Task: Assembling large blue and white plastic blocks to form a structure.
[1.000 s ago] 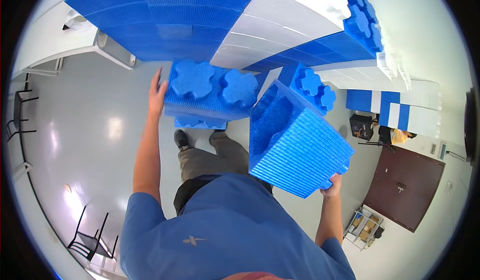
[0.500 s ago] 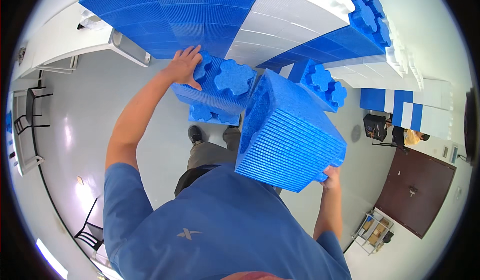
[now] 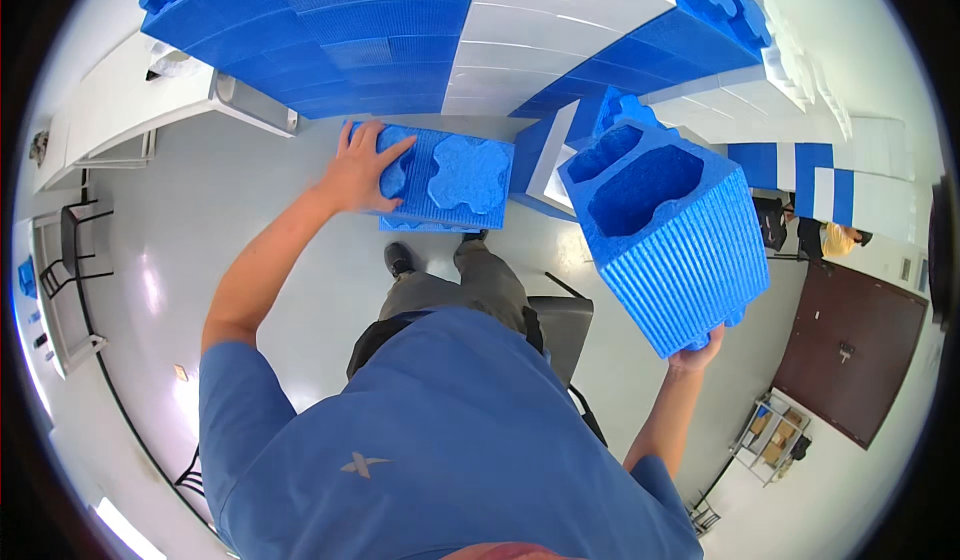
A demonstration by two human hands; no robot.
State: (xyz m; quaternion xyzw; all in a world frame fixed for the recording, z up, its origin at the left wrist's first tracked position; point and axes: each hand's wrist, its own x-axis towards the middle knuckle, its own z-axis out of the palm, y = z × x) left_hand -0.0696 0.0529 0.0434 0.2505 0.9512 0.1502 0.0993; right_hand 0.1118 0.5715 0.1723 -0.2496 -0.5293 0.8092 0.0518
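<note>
In my right hand (image 3: 699, 350) is a large blue foam building block (image 3: 690, 250), tilted, with ribbed sides. Its hollow underside faces up and left; my fingers grip the studded end, partly hidden behind it. My left hand (image 3: 362, 172) lies with fingers spread around the left stud of a second blue block (image 3: 425, 182). That block sits studs up, with the edge of another blue block showing under its near side. The two blocks stand apart.
Ahead rises a wall of stacked blue blocks (image 3: 350, 25) and white blocks (image 3: 540, 20). More blocks (image 3: 550, 150) stand behind the held one. A dark chair (image 3: 562, 332) is by my legs, a white table (image 3: 120, 100) at left. A person in yellow (image 3: 838, 240) is far right.
The held block has moved right, away from the second block, and turned so its hollow underside shows. My left hand stays at the same stud. The chair by my legs has come into sight.
</note>
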